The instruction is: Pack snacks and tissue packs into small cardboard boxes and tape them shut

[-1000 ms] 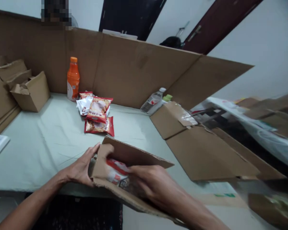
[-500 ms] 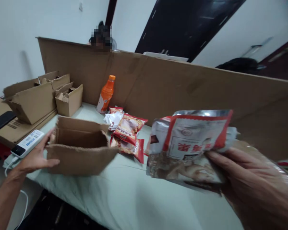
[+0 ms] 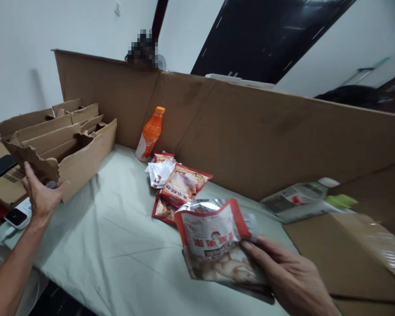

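At the left, my left hand [image 3: 44, 193] spans the near end of an open-topped cardboard box [image 3: 82, 169], thumb at its front corner and fingers on the torn end flap. The box stands against other open boxes [image 3: 26, 120]. In my right hand [image 3: 289, 272] are foil snack pouches [image 3: 213, 245], pinched by one side above the cloth; the front one is red and white with a picture of pale nuts. Beyond the pouches lies a small pile of red snack packets [image 3: 184, 182] with a white packet [image 3: 160, 172]. An orange bottle [image 3: 150, 134] stands behind the pile.
A tall cardboard panel [image 3: 243, 131] borders the back. On the right are a clear bottle [image 3: 296, 197] lying down and a taped carton [image 3: 342, 250]. A phone [image 3: 1, 169] and a white power bank [image 3: 18, 217] with a cable are at the left. A person's head shows behind the panel.
My left hand has moved the cardboard box left and back, against the other boxes. My right hand has brought the pouches left and lower. The view has turned slightly right.
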Tool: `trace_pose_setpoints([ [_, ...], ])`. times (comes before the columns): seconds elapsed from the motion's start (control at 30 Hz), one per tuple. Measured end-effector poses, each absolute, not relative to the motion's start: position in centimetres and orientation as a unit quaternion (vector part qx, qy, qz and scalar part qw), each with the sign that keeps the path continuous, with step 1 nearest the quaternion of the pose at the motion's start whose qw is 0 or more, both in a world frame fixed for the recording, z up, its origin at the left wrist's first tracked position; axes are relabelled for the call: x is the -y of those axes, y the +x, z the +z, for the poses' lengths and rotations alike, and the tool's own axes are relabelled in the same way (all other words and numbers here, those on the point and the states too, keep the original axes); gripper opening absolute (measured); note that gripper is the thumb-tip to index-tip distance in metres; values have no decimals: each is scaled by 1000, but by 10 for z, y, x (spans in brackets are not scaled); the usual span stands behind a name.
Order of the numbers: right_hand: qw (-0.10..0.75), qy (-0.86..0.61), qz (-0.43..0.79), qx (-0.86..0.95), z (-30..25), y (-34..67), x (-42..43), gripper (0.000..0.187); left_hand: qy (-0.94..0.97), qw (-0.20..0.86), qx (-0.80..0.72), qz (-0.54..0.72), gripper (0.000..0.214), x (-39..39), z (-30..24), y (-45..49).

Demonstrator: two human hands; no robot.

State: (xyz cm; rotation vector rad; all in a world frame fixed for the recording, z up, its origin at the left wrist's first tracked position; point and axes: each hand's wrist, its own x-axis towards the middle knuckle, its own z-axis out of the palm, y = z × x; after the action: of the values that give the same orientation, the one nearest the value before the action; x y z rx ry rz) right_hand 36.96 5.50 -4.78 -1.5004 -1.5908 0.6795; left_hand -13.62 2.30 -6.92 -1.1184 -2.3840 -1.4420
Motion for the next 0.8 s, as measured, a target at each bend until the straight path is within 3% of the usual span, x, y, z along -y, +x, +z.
trace_pose_setpoints([
  [0.13,413,-596,338,599,-55,365,-63,29,-359,78,804,-468,136,-25,-68,-140],
  [0.43,352,-540,361,674,-33,318,-81,22,-384,-1,813,-438,140,-83,-69,-153],
  [0.63,389,-526,389,648,-26,298,-122,26,-398,-6,798,-452,139,-82,-74,-152],
  [0.8,390,-532,377,650,-60,254,-173,17,-513,32,720,-466,118,-67,-100,-88],
])
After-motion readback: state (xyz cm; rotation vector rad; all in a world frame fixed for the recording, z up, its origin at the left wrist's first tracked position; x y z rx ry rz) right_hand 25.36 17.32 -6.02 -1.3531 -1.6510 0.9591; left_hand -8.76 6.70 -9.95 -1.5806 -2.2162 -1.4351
